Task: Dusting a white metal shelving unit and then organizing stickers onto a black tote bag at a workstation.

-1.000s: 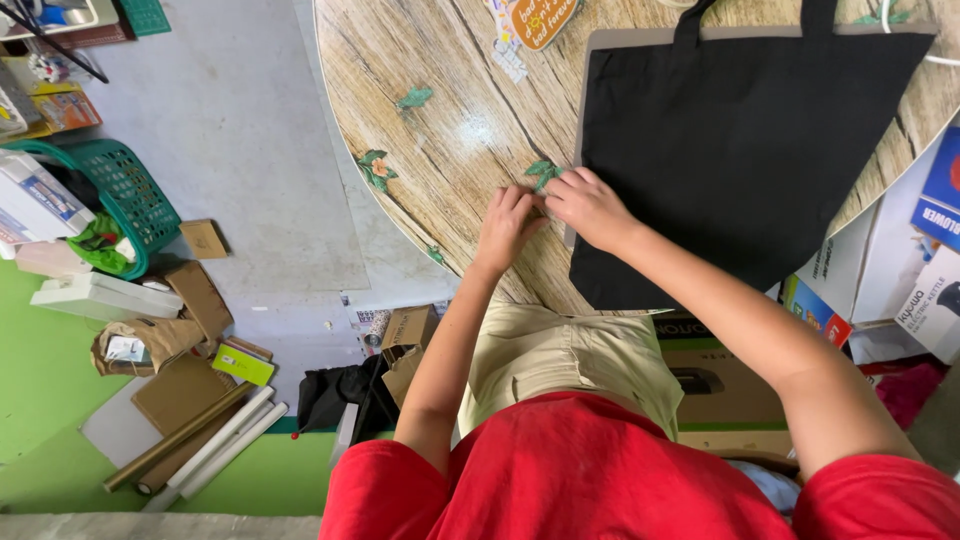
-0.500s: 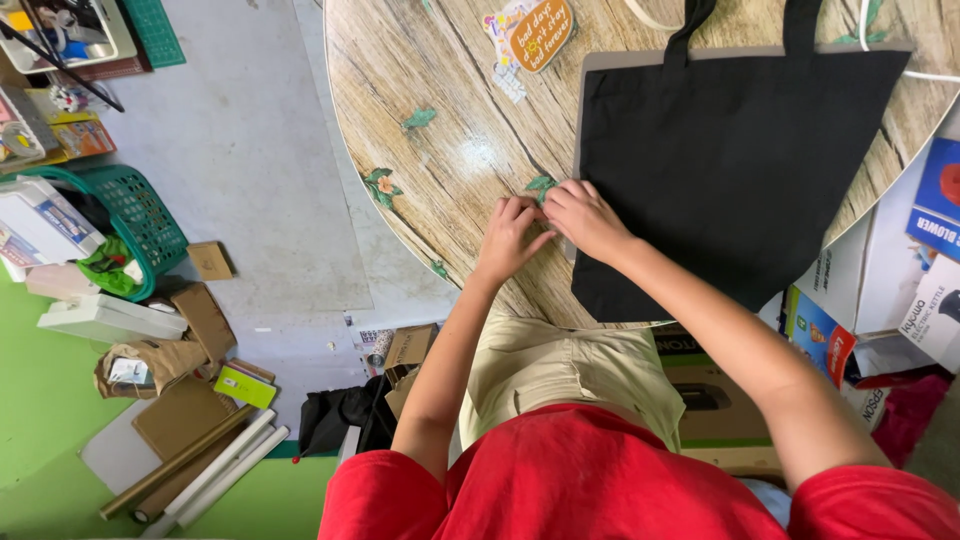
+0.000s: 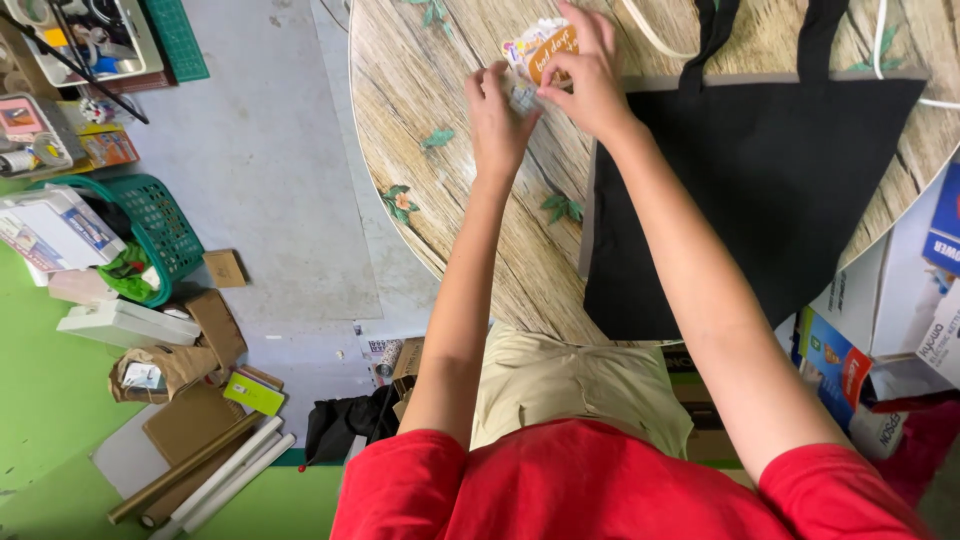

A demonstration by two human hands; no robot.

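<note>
Here, hands: both reach out across the round table [image 3: 450, 215], side by side near its far part.
Left hand [image 3: 497, 118]: fingers curled, tips pinched on a small pale sticker piece [image 3: 522, 97] lying on the wood.
Right hand [image 3: 590, 80]: fingers bent and closed over the orange sticker sheet [image 3: 545, 50], pressing or gripping its right end; thumb meets the left hand's fingertips at the small piece.
Sticker sheet: lies on the table just left of the bag's top corner, partly covered by the right hand.
Black bag [image 3: 760, 190]: flat on the table, handles pointing away from the person, its left edge running straight down beside the right forearm, its lower edge close to the table rim above the person's lap.
Table edge: curved rim sweeps down the left side; bare wood with small leaf prints lies between that rim and the left forearm.
Open room: the widest free strip of tabletop is left of the left arm; the bag fills the right half.
White cord [image 3: 880, 45]: crosses the top right corner of the table, over the bag's far edge.
Floor left: grey mat, a green basket [image 3: 150, 225], cardboard scraps and paper rolls [image 3: 215, 475], well apart from the table.
Right side: boxes [image 3: 900, 300] stand close against the table rim.
</note>
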